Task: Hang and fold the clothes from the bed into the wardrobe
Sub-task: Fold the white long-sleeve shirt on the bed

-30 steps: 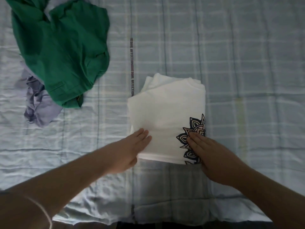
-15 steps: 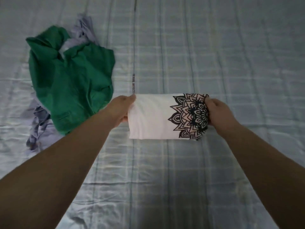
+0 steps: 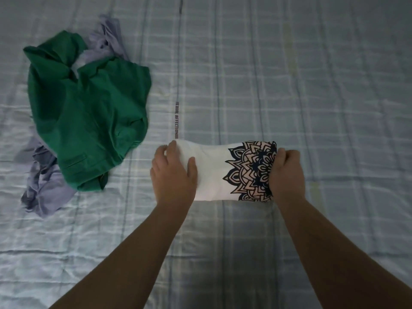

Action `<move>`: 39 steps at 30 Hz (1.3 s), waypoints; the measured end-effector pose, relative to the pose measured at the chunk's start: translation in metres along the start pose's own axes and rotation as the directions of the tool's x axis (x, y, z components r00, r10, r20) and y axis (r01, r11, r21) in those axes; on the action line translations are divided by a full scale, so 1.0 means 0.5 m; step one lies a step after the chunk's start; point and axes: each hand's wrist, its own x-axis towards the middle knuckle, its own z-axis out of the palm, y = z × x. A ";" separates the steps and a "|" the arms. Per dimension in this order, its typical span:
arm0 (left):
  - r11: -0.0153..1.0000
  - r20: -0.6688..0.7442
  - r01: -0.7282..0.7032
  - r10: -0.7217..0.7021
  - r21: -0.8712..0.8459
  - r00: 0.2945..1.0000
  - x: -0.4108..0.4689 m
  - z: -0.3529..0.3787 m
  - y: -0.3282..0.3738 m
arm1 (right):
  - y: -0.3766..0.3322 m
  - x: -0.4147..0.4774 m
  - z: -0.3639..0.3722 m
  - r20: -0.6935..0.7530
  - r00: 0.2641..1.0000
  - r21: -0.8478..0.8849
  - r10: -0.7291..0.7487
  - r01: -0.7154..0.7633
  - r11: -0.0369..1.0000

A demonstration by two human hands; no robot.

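A white T-shirt (image 3: 215, 172) with a black mandala print lies folded into a narrow band on the bed (image 3: 289, 85). My left hand (image 3: 172, 175) grips its left end, thumb on top and fingers wrapped around the fold. My right hand (image 3: 286, 175) is closed on its right end, over the print. A crumpled green garment (image 3: 89, 117) lies to the left on the bed, on top of a lilac garment (image 3: 46, 192).
The bed is covered by a pale blue checked sheet with a printed stripe of text (image 3: 177, 119) running up the middle. The wardrobe is out of view.
The T-shirt was folded over from a larger square into a narrow band showing the full print. Both hands moved from its near edge to its two ends and now clasp it.
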 end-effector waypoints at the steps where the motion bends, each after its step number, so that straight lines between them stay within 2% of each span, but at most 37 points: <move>1: 0.992 -0.046 -0.119 0.121 0.039 0.992 0.003 -0.005 0.005 | -0.005 -0.007 -0.014 -0.061 0.994 -0.003 -0.086 0.086 0.996; 2: 0.963 -0.049 -0.260 0.264 0.064 0.963 0.003 -0.009 0.012 | -0.011 -0.020 -0.027 -0.130 0.962 -0.034 -0.242 0.239 0.970; 3: 0.910 -0.008 -0.409 0.410 0.076 0.912 -0.001 -0.010 0.023 | -0.019 -0.035 -0.035 -0.153 0.889 -0.095 -0.431 0.420 0.902; 4: 0.843 0.065 -0.532 0.529 0.082 0.846 -0.009 -0.007 0.035 | -0.024 -0.048 -0.035 -0.098 0.788 -0.173 -0.608 0.588 0.790; 5: 0.785 0.148 -0.612 0.598 0.090 0.788 -0.018 0.003 0.042 | -0.024 -0.056 -0.026 0.025 0.670 -0.249 -0.742 0.723 0.645; 6: 0.750 0.220 -0.652 0.621 0.111 0.752 -0.024 0.017 0.045 | -0.022 -0.060 -0.013 0.181 0.576 -0.315 -0.797 0.802 0.508; 7: 0.741 0.279 -0.656 0.605 0.145 0.745 -0.027 0.032 0.044 | -0.015 -0.060 0.003 0.319 0.539 -0.367 -0.780 0.829 0.422; 8: 0.746 0.323 -0.641 0.570 0.181 0.755 -0.026 0.046 0.040 | -0.004 -0.058 0.019 0.410 0.551 -0.408 -0.727 0.824 0.394; 10: 0.758 0.370 -0.611 0.513 0.228 0.775 -0.022 0.071 0.027 | 0.024 -0.048 0.041 0.483 0.614 -0.476 -0.624 0.783 0.401; 16: 0.767 0.443 -0.567 0.414 0.300 0.795 -0.001 0.124 0.033 | 0.054 -0.011 0.087 0.497 0.680 -0.503 -0.539 0.732 0.460; 21: 0.764 0.470 -0.575 0.409 0.292 0.782 0.007 0.114 0.032 | 0.051 -0.008 0.087 0.488 0.687 -0.495 -0.539 0.726 0.477; 24: 0.769 0.469 -0.594 0.445 0.237 0.763 0.001 0.095 0.032 | 0.050 -0.010 0.076 0.523 0.653 -0.450 -0.548 0.757 0.474; 26: 0.770 0.427 -0.613 0.501 0.176 0.753 0.001 0.074 0.030 | 0.043 -0.011 0.057 0.482 0.633 -0.345 -0.605 0.773 0.533; 27: 0.786 0.380 -0.600 0.516 0.147 0.768 0.001 0.062 0.026 | 0.042 -0.014 0.047 0.411 0.654 -0.262 -0.635 0.752 0.605; 28: 0.819 0.317 -0.557 0.496 0.139 0.808 0.000 0.050 0.020 | 0.037 -0.020 0.035 0.304 0.704 -0.177 -0.642 0.704 0.688; 29: 0.869 0.249 -0.471 0.428 0.154 0.869 -0.001 0.041 0.012 | 0.036 -0.026 0.027 0.183 0.787 -0.106 -0.589 0.612 0.784; 30: 0.927 0.191 -0.336 0.305 0.165 0.933 -0.003 0.034 0.004 | 0.037 -0.032 0.020 0.078 0.882 -0.042 -0.466 0.469 0.882; 31: 0.975 0.151 -0.157 0.133 0.160 0.979 -0.008 0.027 -0.002 | 0.039 -0.037 0.016 0.024 0.963 0.027 -0.270 0.269 0.963; 32: 0.991 0.136 0.050 -0.067 0.127 0.988 -0.012 0.021 -0.006 | 0.040 -0.039 0.015 0.037 0.998 0.094 -0.043 0.039 0.995; 33: 0.965 0.149 0.252 -0.260 0.071 0.954 -0.012 0.016 -0.005 | 0.041 -0.038 0.017 0.081 0.986 0.128 0.145 -0.155 0.980; 34: 0.904 0.189 0.427 -0.422 0.019 0.887 -0.008 0.012 -0.002 | 0.044 -0.035 0.018 0.130 0.959 0.103 0.252 -0.266 0.958; 35: 0.840 0.245 0.543 -0.528 0.006 0.813 -0.002 0.010 0.000 | 0.047 -0.031 0.022 0.164 0.944 0.044 0.288 -0.299 0.953; 36: 0.809 0.295 0.587 -0.568 0.028 0.769 0.004 0.012 -0.002 | 0.051 -0.025 0.023 0.190 0.939 -0.009 0.288 -0.291 0.957; 39: 0.786 0.395 0.618 -0.577 0.029 0.715 0.020 0.014 -0.011 | 0.052 -0.009 0.025 0.278 0.910 -0.058 0.308 -0.304 0.951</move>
